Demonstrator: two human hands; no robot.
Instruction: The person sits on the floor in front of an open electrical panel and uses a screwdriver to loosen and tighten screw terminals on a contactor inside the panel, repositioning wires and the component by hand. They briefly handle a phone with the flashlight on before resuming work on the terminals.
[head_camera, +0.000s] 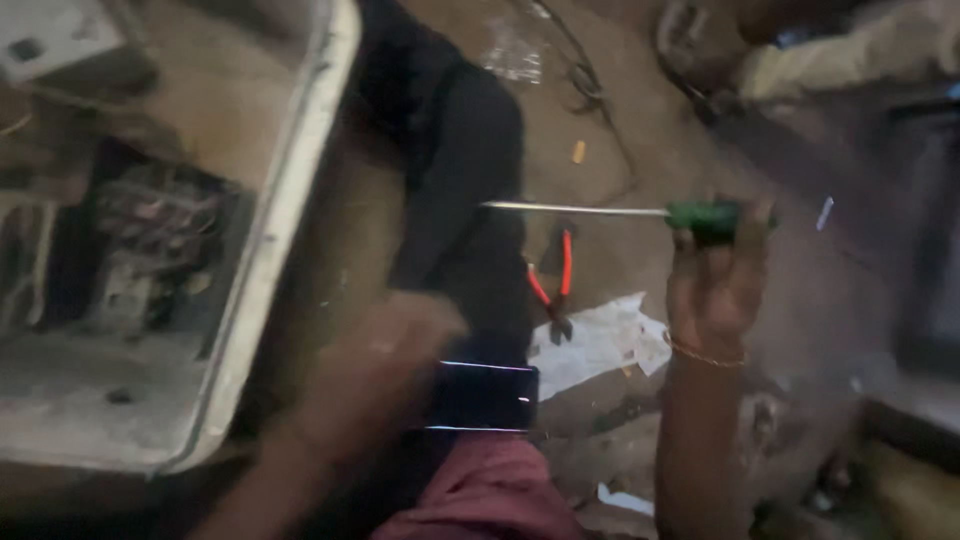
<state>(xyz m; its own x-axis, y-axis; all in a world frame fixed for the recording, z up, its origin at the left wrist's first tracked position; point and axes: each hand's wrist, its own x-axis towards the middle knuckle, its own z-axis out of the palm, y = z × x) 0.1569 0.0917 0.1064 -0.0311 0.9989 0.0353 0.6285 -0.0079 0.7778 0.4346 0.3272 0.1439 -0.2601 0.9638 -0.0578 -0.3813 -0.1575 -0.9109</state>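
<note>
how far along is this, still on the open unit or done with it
Done: the white casing lies open, wiring exposed. In hand: the right hand grips a green screwdriver held off the unit; the blurred left hand is by a dark phone. Left: casing not closed; pliers lie on the floor.

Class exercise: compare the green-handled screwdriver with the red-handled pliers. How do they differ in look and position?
The green-handled screwdriver is held up in the right hand, its long metal shaft level and pointing left; the red-handled pliers lie untouched on the dusty floor beside white paper. The screwdriver has one handle, the pliers two. Both are hand tools with coloured handles.
</note>
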